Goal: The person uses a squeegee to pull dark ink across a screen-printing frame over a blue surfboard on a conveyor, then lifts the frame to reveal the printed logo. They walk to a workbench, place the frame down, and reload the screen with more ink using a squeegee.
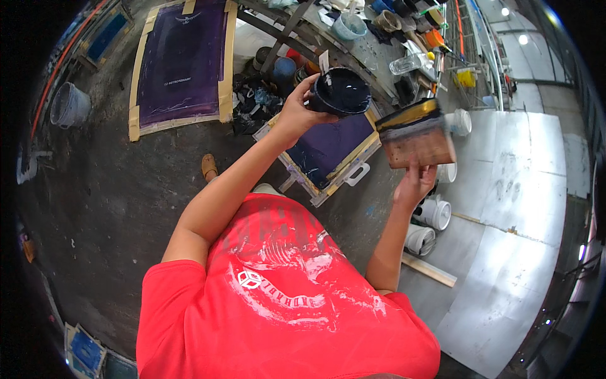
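Flat brown wooden squeegee (426, 142), its far edge stained black and yellow, is held aloft in the right grip (416, 184), narrowed on the near wooden edge with fingers against the face. Left grip (295, 117) is curved partly open around the side of a round black tub (346, 91), whose dark contents face upward. Below both lies a purple mesh screen with a pale taped frame (334, 145). Farther off, a cluttered grey worktop (372, 60) carries a clear plastic bottle (406, 64) and a translucent bucket (349, 26).
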Demonstrator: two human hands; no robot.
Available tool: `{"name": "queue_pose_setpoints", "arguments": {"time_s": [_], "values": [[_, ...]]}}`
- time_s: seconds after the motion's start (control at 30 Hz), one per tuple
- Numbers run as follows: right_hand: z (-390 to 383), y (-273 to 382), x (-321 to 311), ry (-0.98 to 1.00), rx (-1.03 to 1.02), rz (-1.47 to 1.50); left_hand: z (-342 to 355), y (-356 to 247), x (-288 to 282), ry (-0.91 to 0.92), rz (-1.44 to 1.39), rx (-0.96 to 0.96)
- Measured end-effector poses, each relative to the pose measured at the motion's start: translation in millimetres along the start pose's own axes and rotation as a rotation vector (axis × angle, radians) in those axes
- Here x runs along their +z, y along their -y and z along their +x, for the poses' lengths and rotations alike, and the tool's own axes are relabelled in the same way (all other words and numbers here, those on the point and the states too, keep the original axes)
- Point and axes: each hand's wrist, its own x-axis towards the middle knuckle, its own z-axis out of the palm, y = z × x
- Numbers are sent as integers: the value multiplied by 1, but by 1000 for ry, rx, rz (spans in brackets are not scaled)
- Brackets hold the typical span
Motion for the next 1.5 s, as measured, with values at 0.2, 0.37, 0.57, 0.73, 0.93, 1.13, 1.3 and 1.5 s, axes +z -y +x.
{"name": "queue_pose_setpoints", "arguments": {"time_s": [0.2,0.37,0.57,0.73,0.93,1.13,1.3,1.5], "values": [[5,13,6,36,96,381,-2,41,5,23,53,-81],[-2,15,12,23,174,351,2,41,17,43,59,-8],[-4,22,4,63,170,261,7,32,12,-23,194,65],[-4,21,7,53,178,224,6,31,10,44,416,211],[-6,12,2,136,183,98,8,19,18,26,481,294],[-12,1,-3,182,181,-34,18,0,31,-23,533,356],[-16,2,0,148,297,-78,26,-19,39,-15,473,376],[-21,7,2,237,236,-85,32,-31,46,-10,432,430]]}}
